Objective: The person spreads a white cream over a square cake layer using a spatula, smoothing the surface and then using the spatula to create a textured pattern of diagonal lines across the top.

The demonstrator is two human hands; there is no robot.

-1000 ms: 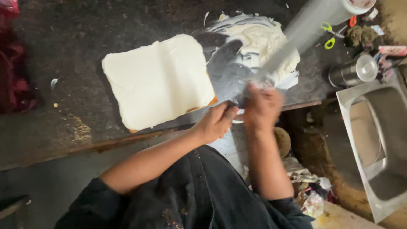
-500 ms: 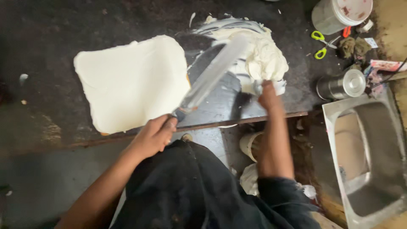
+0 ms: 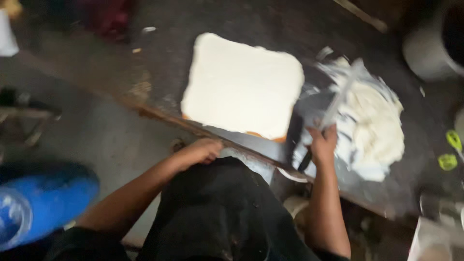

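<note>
The right hand (image 3: 323, 144) is now clenching the dark handle of a long metal spatula (image 3: 338, 99), its blade reaching beyond the fist into the white cream heap (image 3: 374, 121). The left hand (image 3: 200, 151) (loosely curled, empty) has let go, resting at the counter edge below the square white slab (image 3: 241, 87).

Bench (image 3: 159, 58): dark grey, mottled. Square slab (image 3: 241, 84): cream-white, plain. Cream heap (image 3: 374, 121) at 3 o'clock of slab: off-white, streaked. Scissors (image 3: 450, 150): lime-green handles. Drum (image 3: 43, 203): bright blue. Person's clothing: black
</note>
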